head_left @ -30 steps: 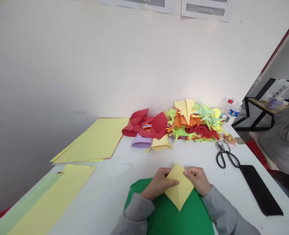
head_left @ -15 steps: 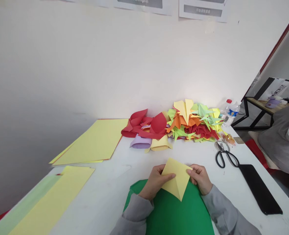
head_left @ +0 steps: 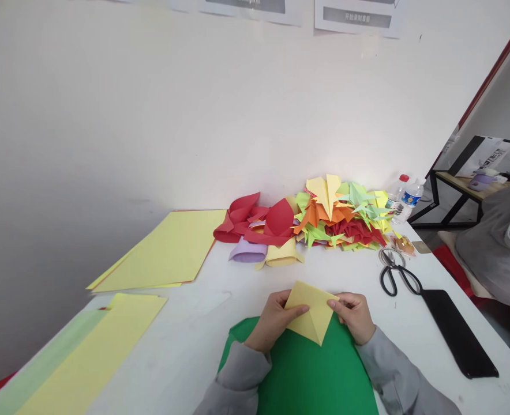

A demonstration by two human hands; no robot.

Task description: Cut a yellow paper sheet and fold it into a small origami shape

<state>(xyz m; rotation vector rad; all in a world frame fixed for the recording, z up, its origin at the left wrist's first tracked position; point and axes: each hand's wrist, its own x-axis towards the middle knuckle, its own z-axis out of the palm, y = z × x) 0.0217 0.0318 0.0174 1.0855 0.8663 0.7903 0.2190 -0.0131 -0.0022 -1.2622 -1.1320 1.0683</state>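
Note:
A folded pale yellow paper (head_left: 312, 324), roughly diamond-shaped with a crease down to its lower point, is held up between my hands. My left hand (head_left: 276, 318) pinches its left side, thumb lying across the front. At the right corner my right hand (head_left: 353, 314) grips the edge between thumb and fingers. Below both hands lies a large green sheet (head_left: 311, 377), partly covered by my sleeves.
Behind the hands are red (head_left: 280, 218), purple and yellow paper pieces and a pile of folded paper shapes (head_left: 324, 196). Scissors (head_left: 393, 274), a black flat object (head_left: 460, 334) and bottles (head_left: 409, 200) stand or lie right. Yellow sheets (head_left: 164, 251) lie left. A person sits far right.
The lower point of the yellow paper has risen slightly, and the paper is tilted a little differently. Both hands keep their hold.

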